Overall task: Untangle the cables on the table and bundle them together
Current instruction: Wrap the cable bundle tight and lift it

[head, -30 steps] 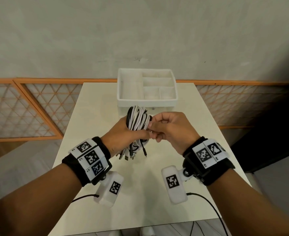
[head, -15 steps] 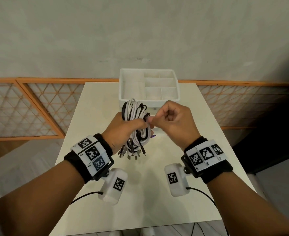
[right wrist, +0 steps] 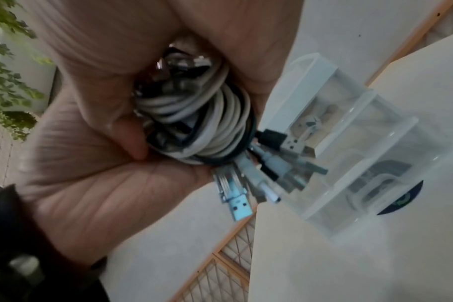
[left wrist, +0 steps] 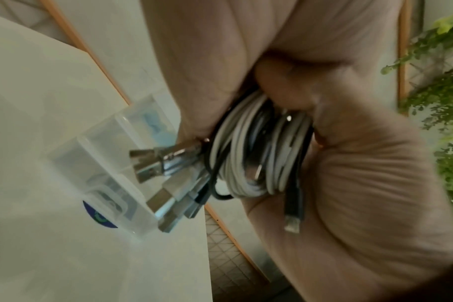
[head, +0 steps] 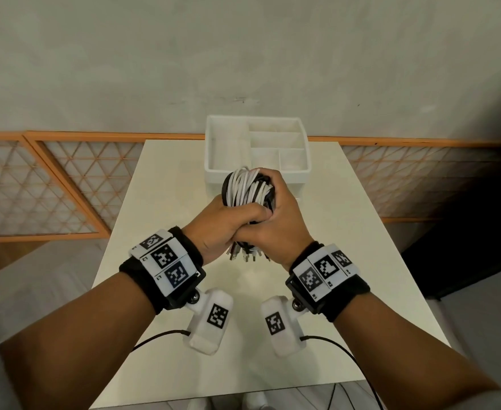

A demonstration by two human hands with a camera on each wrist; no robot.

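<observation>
A coiled bundle of white and black cables [head: 247,187] is held upright above the middle of the table [head: 160,202]. My left hand [head: 228,223] grips its lower part, thumb across the front. My right hand [head: 275,220] wraps round it from the right, fingers curled over the coil's top edge. Several metal USB plugs [head: 243,255] hang out below both hands. In the left wrist view the cables [left wrist: 248,155] and plugs [left wrist: 166,169] sit in the palm. In the right wrist view the coil [right wrist: 207,124] is squeezed between the hands, with plugs [right wrist: 241,204] pointing down.
A white compartment organiser box [head: 258,155] stands at the table's far edge, just behind the bundle. It shows as a translucent box [right wrist: 362,161] in the right wrist view. An orange lattice railing [head: 51,184] runs behind the table.
My right hand, which was pinching at the bundle's right side, has moved in and closed round the coil. Both hands and the bundle have moved slightly farther toward the organiser box.
</observation>
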